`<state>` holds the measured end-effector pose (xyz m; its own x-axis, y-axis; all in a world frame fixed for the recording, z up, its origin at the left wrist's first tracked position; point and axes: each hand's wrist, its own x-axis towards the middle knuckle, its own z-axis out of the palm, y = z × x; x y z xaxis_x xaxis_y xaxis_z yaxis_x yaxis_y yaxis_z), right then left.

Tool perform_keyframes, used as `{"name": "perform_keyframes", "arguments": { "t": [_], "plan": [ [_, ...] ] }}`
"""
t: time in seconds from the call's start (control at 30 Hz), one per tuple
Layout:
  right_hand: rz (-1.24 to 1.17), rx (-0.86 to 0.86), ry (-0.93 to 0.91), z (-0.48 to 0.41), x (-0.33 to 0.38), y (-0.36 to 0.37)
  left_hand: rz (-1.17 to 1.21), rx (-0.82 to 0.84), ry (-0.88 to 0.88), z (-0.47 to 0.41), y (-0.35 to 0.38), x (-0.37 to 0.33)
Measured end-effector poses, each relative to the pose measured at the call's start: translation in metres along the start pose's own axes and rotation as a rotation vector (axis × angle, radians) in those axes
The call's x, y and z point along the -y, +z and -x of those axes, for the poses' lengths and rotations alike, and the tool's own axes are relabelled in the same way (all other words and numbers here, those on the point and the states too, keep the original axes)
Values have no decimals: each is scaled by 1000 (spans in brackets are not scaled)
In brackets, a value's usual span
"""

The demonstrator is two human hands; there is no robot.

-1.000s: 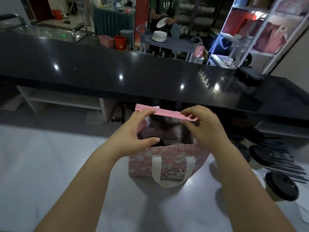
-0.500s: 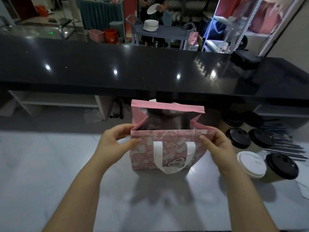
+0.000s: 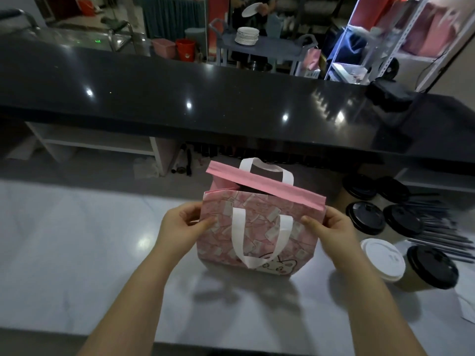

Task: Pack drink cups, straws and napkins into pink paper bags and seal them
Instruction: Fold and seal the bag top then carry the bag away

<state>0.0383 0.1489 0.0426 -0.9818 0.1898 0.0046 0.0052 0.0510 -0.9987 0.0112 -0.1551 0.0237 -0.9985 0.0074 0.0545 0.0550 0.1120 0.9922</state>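
Pink paper, printed with pale rectangles and a cartoon rabbit face, makes up the bag [image 3: 257,235], which stands upright on the pale, glossy worktop [image 3: 77,253] directly in front of the person. The left hand [image 3: 183,228] pinches the bag's upper left corner, with the thumb laid on the front panel and the fingers curled behind the side fold. The right hand [image 3: 332,227] pinches the upper right corner in the same way, thumb on the front and the other fingers hidden behind the paper.

A plain pink flap [image 3: 270,192] runs along the rear top edge and leans forward over the mouth. It meets the front panel at the right and leaves a dark gap at the left. The front handle [image 3: 237,232], a flat white ribbon, hangs in a loop down the front panel. The rear handle [image 3: 264,167] stands up behind the flap.

To the right of the bag sit round-lidded paper cups. The white-lidded cup [image 3: 383,260] is nearest, just beside the right forearm, with a black-lidded cup [image 3: 431,269] next to it and more black lids behind. Thin black straws [image 3: 437,228] lie in a loose heap beside them. A polished black counter [image 3: 180,98] rises beyond the worktop.
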Motion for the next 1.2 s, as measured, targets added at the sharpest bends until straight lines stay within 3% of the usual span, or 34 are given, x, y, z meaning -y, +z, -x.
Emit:
{"name": "perform_keyframes", "arguments": {
  "t": [0.27,0.37,0.53,0.73,0.9,1.1,1.2],
  "plan": [
    [182,225,77,8,-22,-29,-53,-98,16,11,2,13],
    [196,127,-30,-1,-18,-14,-4,-142,40,9,12,10],
    [-16,-61,-103,-14,-27,19,16,-269,98,-1,23,11],
    [17,-45,10,-7,-64,12,24,-250,-6,0,17,39],
    [-19,-130,10,0,-77,13,-16,-266,-34,4,11,51],
    [-59,-177,-5,-6,-79,25,111,-234,-94,4,13,50],
    [-43,-169,22,-7,-84,17,23,-235,-121,7,8,58]
  ]
}}
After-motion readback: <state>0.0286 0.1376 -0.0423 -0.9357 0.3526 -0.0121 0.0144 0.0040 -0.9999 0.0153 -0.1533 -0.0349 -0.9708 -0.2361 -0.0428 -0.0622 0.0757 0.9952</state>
